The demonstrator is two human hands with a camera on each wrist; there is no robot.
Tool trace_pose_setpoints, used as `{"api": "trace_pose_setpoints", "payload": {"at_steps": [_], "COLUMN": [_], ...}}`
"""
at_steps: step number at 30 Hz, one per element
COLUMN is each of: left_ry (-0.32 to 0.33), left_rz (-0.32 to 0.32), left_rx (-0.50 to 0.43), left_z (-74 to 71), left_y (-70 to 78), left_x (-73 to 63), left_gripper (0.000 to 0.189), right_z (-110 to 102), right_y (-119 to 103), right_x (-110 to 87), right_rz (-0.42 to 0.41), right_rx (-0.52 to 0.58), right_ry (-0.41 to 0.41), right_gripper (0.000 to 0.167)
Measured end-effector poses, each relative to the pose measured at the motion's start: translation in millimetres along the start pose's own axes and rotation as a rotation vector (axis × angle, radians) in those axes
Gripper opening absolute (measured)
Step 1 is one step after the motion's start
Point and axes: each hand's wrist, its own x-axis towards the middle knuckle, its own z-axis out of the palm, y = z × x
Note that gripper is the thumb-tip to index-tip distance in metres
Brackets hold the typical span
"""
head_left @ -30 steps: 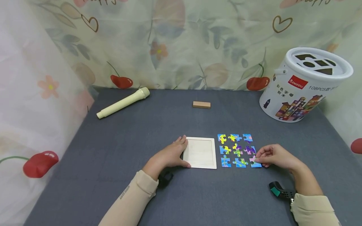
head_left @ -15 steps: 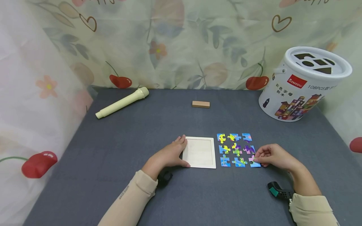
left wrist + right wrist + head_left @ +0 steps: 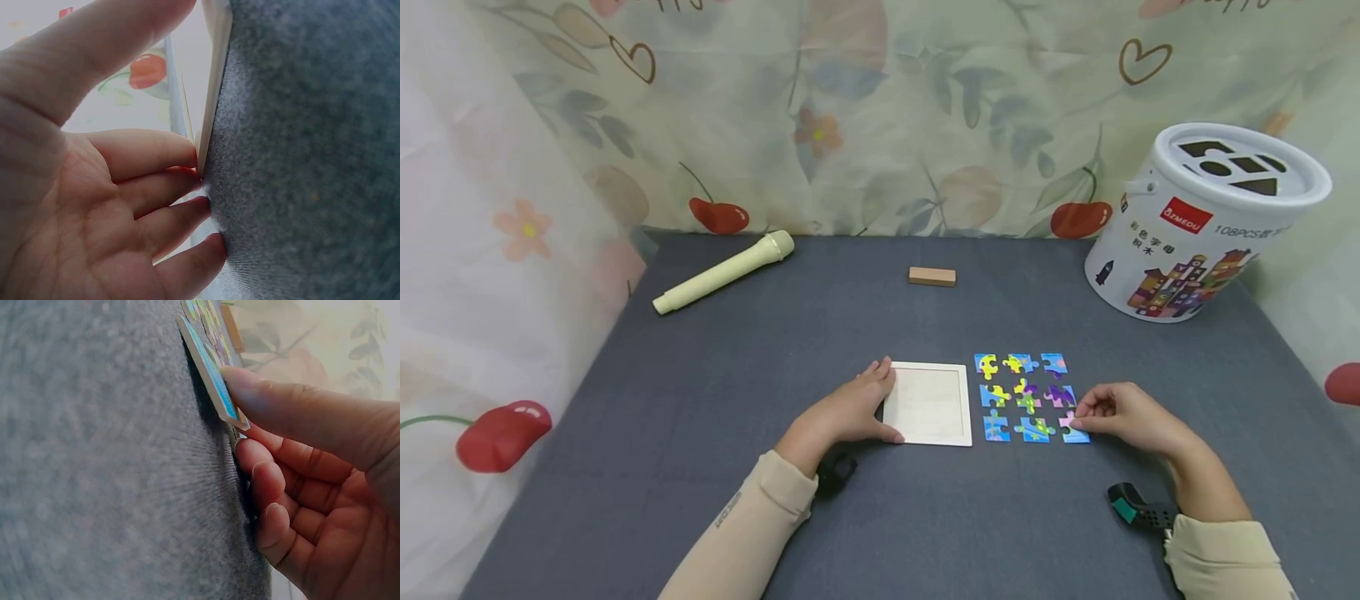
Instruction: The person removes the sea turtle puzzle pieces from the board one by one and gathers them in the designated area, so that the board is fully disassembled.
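A pale square wooden puzzle tray (image 3: 928, 404) lies on the table with nothing in its recess. My left hand (image 3: 850, 408) rests at its left side, thumb near the lower corner and fingertips at the upper one. In the left wrist view the straight fingers (image 3: 156, 153) touch the tray's edge (image 3: 215, 81). To the right of the tray, several colourful jigsaw pieces (image 3: 1028, 396) lie in rows. My right hand (image 3: 1131, 412) pinches the lower right jigsaw piece (image 3: 1077, 434) between thumb and index finger. In the right wrist view that piece (image 3: 209, 375) tilts, its near edge raised over a shadow.
A cream toy microphone (image 3: 726, 272) lies at the back left. A small wooden block (image 3: 932, 277) sits near the back edge. At the back right stands a white bucket (image 3: 1195, 242) with shaped holes in its lid. Printed curtains (image 3: 880, 125) hang behind the dark grey table (image 3: 700, 500).
The view has shifted very slightly. Both hands stay nearly in place, the right still pinching the lower right jigsaw piece and the left still at the tray.
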Motion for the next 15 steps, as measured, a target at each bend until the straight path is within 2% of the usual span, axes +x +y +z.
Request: {"api": "trace_pose_setpoints", "payload": {"at_steps": [6,15], "left_ry": [0.002,0.002], "left_rz": [0.0,-0.006], "left_rx": [0.006,0.006], "left_z": [-0.2,0.1], "left_y": [0.0,-0.3], "left_x": [1.3,0.8], "left_gripper": [0.098,0.098], "right_z": [0.6,2.2], "right_y": [0.3,0.6], "right_x": [0.2,1.1], "right_rz": [0.039,0.04], "right_rx": [-0.014,-0.028], "right_ry": [0.01,0.025], "right_gripper": [0.022,0.023]}}
